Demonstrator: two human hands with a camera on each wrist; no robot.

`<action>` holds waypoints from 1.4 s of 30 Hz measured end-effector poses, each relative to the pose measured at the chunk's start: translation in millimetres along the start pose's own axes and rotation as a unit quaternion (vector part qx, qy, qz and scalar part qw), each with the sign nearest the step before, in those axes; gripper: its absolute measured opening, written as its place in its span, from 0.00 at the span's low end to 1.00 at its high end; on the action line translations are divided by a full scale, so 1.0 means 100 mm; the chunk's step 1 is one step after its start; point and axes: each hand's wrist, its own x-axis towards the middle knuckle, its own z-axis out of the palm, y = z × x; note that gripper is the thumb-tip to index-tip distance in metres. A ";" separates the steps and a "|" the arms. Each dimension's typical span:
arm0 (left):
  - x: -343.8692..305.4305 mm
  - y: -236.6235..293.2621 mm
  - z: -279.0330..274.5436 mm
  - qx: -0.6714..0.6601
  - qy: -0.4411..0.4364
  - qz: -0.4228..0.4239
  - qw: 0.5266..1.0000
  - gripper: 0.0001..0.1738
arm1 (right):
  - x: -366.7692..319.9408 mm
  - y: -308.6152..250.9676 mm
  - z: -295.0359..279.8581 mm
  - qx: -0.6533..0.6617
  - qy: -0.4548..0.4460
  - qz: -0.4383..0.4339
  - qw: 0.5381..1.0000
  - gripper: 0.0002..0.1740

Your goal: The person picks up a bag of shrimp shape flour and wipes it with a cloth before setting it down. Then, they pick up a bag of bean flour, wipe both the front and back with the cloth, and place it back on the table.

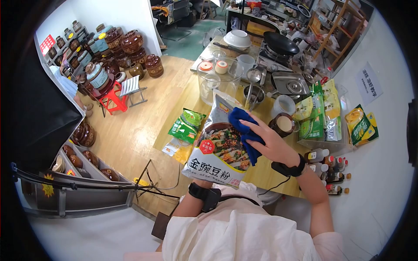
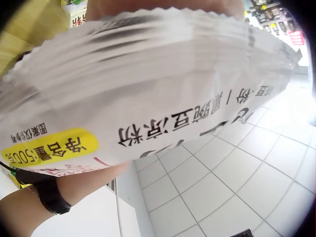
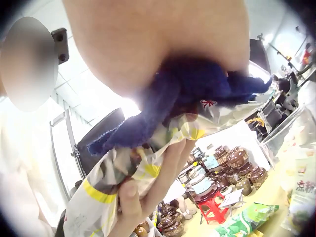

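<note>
A printed bag of pea flour (image 1: 222, 148) is held up in front of the body, its front facing the head camera. My left hand (image 3: 148, 202) holds it from behind and below; in the right wrist view its thumb and fingers press on the bag's back. The head view shows only the left wrist under the bag's bottom edge. Against the upper right of the bag's front, my right hand (image 1: 272, 141) grips a dark blue cloth (image 1: 244, 126), bunched under its fingers. The crimped bag end fills much of the left wrist view.
Green and yellow packets (image 1: 185, 126) lie on the wooden table to the left. Behind the bag stand a large clear container (image 1: 207, 89), a steel pot and a brown mug (image 1: 283, 125). To the right are a bin of packets (image 1: 324, 141) and several small bottles (image 1: 320, 155).
</note>
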 end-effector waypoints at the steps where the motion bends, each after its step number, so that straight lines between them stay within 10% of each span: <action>1: -0.01 -0.01 -0.01 -0.005 -0.003 0.000 1.000 0.33 | -0.05 -0.02 0.02 -0.002 0.012 0.014 1.000 0.30; 16: -0.12 -0.26 -0.16 -0.126 -0.095 0.020 0.987 0.32 | -0.44 -0.37 0.65 -0.277 0.024 -0.168 0.946 0.28; 22: -0.28 -0.27 -0.29 -0.229 -0.056 -0.129 0.963 0.28 | -0.39 -0.36 0.76 -0.280 -0.017 -0.266 0.922 0.24; 26: -0.32 -0.65 -0.40 0.089 -0.050 -0.062 0.993 0.30 | -0.27 -0.37 0.64 -0.297 0.001 -0.246 0.923 0.27; 27: -0.30 -0.72 -0.40 -0.112 -0.043 -0.037 0.992 0.31 | -0.23 -0.36 0.61 -0.280 0.015 -0.229 0.932 0.29; 29: -0.15 -0.60 -0.26 -0.539 -0.063 0.003 0.840 0.33 | -0.15 -0.33 0.56 -0.244 0.043 -0.196 0.949 0.32; 42: -0.28 -0.39 -0.29 -0.286 0.009 -0.077 0.955 0.33 | 0.07 0.20 0.14 0.062 0.099 0.016 0.993 0.26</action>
